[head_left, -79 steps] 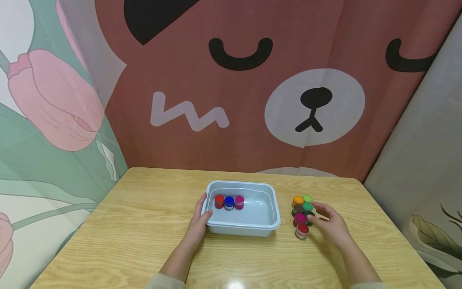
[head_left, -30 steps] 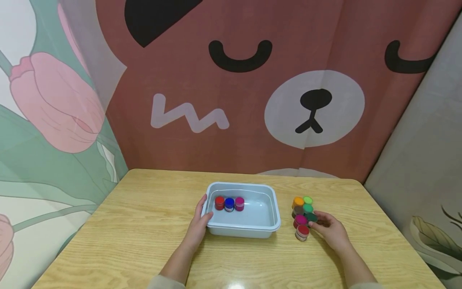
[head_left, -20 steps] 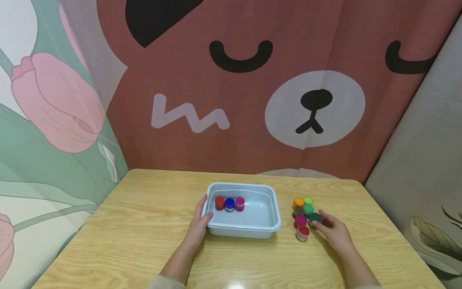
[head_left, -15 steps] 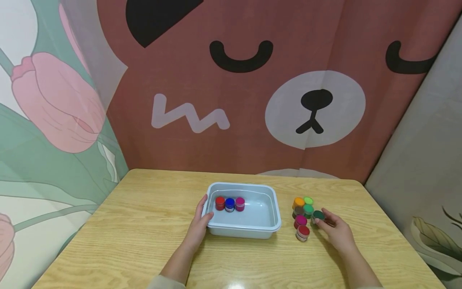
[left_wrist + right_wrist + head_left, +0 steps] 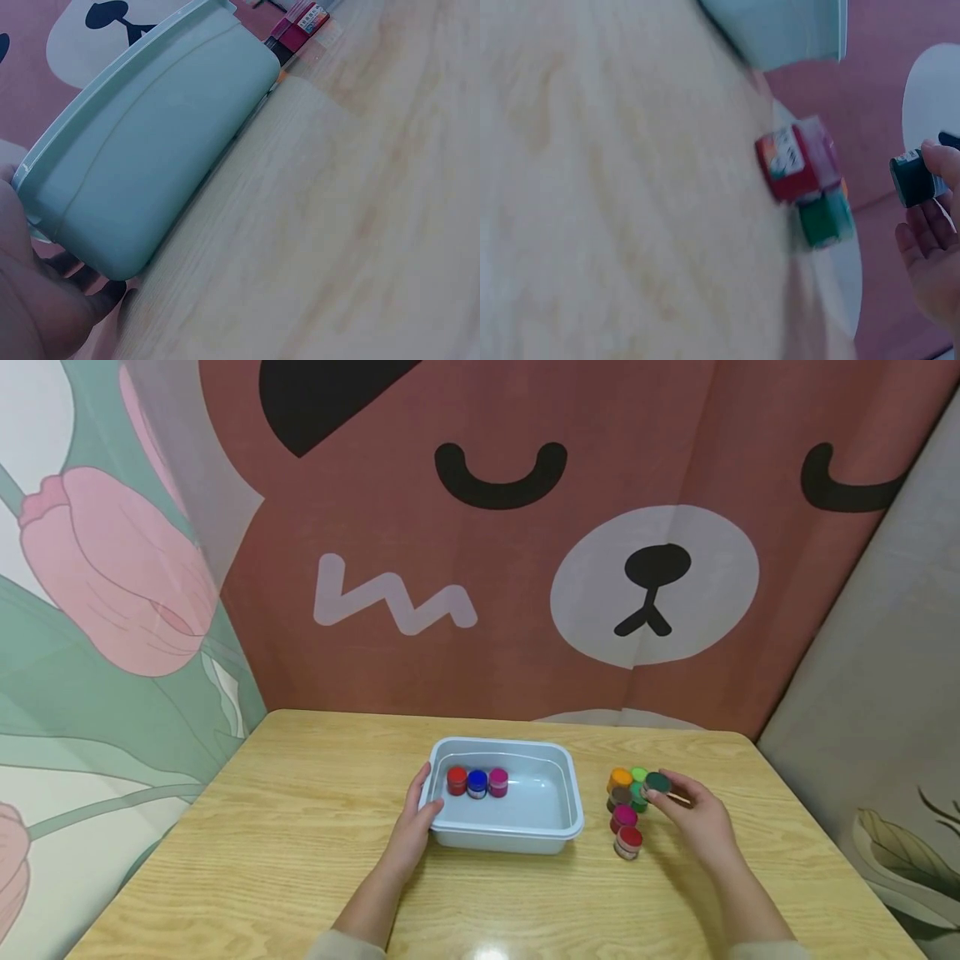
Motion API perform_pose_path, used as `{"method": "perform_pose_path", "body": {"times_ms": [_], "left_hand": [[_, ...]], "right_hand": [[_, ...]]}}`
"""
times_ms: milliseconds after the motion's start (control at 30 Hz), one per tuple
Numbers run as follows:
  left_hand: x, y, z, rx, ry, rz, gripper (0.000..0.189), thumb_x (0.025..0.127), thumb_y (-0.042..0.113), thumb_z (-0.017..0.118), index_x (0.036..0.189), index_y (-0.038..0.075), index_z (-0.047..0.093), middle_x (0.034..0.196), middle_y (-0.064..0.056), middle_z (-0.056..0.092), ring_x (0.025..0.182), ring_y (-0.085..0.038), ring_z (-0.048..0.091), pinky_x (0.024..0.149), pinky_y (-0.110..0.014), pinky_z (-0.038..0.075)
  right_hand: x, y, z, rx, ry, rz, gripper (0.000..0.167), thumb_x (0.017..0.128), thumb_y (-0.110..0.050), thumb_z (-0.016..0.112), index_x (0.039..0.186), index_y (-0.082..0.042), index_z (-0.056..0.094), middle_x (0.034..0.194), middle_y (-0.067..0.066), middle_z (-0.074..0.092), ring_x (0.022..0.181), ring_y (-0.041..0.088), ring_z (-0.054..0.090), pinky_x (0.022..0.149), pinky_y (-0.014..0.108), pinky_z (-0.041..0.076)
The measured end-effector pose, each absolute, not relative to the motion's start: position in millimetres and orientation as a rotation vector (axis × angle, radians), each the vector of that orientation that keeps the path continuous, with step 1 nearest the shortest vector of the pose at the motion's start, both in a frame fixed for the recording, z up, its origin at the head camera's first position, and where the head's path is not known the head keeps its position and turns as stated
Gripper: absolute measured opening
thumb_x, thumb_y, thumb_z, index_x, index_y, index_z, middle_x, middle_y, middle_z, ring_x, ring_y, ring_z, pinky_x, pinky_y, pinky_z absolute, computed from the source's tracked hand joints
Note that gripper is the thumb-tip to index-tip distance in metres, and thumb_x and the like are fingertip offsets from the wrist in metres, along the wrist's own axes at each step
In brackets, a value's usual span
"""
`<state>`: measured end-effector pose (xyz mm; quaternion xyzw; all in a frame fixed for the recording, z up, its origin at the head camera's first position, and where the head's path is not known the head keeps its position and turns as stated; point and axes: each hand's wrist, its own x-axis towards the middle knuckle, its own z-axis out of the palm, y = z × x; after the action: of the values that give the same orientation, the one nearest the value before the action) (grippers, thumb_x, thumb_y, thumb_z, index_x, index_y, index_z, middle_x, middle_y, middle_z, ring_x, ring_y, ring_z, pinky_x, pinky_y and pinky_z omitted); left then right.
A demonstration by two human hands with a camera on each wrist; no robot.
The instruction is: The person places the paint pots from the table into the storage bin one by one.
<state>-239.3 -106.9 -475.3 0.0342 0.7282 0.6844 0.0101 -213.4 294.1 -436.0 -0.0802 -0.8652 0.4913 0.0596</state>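
In the head view my left hand [image 5: 407,828] holds the near-left corner of a pale blue plastic tub [image 5: 502,841], thumb over the rim. The left wrist view shows fingers curled under the corner of the tub [image 5: 157,142]. Inside stand a red paint pot [image 5: 457,782], a blue one [image 5: 477,784] and a magenta one [image 5: 498,782] in a row. To the right, my right hand [image 5: 701,827] pinches a dark green paint pot [image 5: 657,782] between thumb and fingers. In the right wrist view this pot [image 5: 913,180] is up off the table.
Beside the right hand several more pots are grouped on the wooden table [image 5: 300,827]: orange [image 5: 619,780], light green [image 5: 638,774], green [image 5: 638,797], brown [image 5: 619,799], magenta [image 5: 623,818] and red [image 5: 628,842]. A bear-print curtain [image 5: 510,677] hangs behind the table.
My right hand has drawn the dark green pot rightward out of the group, then raised it up and slightly back to the left. The left hand and tub stay put.
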Motion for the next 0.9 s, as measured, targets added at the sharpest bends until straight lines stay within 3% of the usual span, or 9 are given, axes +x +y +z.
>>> {"method": "perform_pose_path", "body": {"times_ms": [100,167,233,300,400,533,733,900], "left_hand": [[-239,-107,-475,0.108,2.268,2.139,0.064,0.098,0.014,0.048,0.156,0.019,0.022,0.164,-0.018,0.016,0.150,-0.043,0.012,0.119,-0.065,0.010],[-239,-107,-475,0.111,2.267,2.138,0.064,0.098,0.014,0.048,0.156,0.019,0.022,0.164,-0.018,0.016,0.150,-0.043,0.012,0.119,-0.066,0.010],[-239,-107,-475,0.109,2.268,2.140,0.064,0.098,0.014,0.048,0.156,0.019,0.022,0.163,-0.018,0.017,0.150,-0.043,0.012,0.119,-0.066,0.010],[-240,-107,-476,0.108,2.273,2.140,0.064,0.098,0.014,0.049,0.156,0.019,0.022,0.163,-0.018,0.017,0.150,-0.043,0.013,0.119,-0.066,0.011],[-241,-107,-477,0.100,2.281,2.139,0.065,0.097,0.015,0.050,0.156,0.019,0.023,0.163,-0.018,0.018,0.150,-0.043,0.014,0.119,-0.066,0.010],[-242,-108,-478,0.103,2.284,2.136,0.064,0.097,0.014,0.049,0.156,0.019,0.023,0.163,-0.018,0.018,0.150,-0.043,0.013,0.119,-0.066,0.009],[-241,-108,-476,0.113,2.273,2.141,0.064,0.098,0.014,0.048,0.156,0.019,0.022,0.163,-0.018,0.017,0.150,-0.044,0.012,0.119,-0.066,0.009],[-240,-108,-476,0.123,2.264,2.155,0.064,0.097,0.013,0.047,0.156,0.019,0.023,0.163,-0.017,0.018,0.150,-0.042,0.014,0.120,-0.064,0.010]], "right_hand": [[-216,286,-427,-0.225,-2.623,1.511,0.071,0.093,-0.049,0.061,0.147,-0.006,0.042,0.146,0.020,0.048,0.117,0.013,0.059,0.081,0.005,0.045],[-218,280,-422,-0.212,-2.622,1.524,0.071,0.092,-0.049,0.063,0.147,-0.008,0.043,0.145,0.019,0.049,0.106,-0.005,0.056,0.082,0.005,0.046],[-221,273,-418,-0.197,-2.615,1.539,0.070,0.092,-0.048,0.064,0.146,-0.008,0.044,0.144,0.019,0.051,0.098,-0.015,0.050,0.083,0.006,0.046],[-223,266,-415,-0.166,-2.603,1.556,0.069,0.091,-0.046,0.066,0.145,-0.008,0.045,0.143,0.018,0.052,0.101,-0.011,0.053,0.083,0.006,0.046],[-228,254,-411,-0.108,-2.585,1.570,0.067,0.091,-0.042,0.067,0.144,-0.006,0.047,0.140,0.019,0.055,0.114,0.010,0.059,0.085,0.008,0.047],[-233,238,-406,-0.069,-2.577,1.604,0.066,0.092,-0.039,0.068,0.146,-0.008,0.046,0.139,0.019,0.056,0.127,0.033,0.055,0.090,0.017,0.052],[-243,212,-402,-0.041,-2.586,1.644,0.067,0.091,-0.040,0.069,0.147,-0.012,0.046,0.141,0.019,0.054,0.130,0.037,0.053,0.103,0.040,0.051],[-251,189,-401,0.007,-2.600,1.664,0.062,0.090,-0.036,0.071,0.143,-0.011,0.050,0.138,0.018,0.057,0.128,0.035,0.055,0.103,0.042,0.051]]}}
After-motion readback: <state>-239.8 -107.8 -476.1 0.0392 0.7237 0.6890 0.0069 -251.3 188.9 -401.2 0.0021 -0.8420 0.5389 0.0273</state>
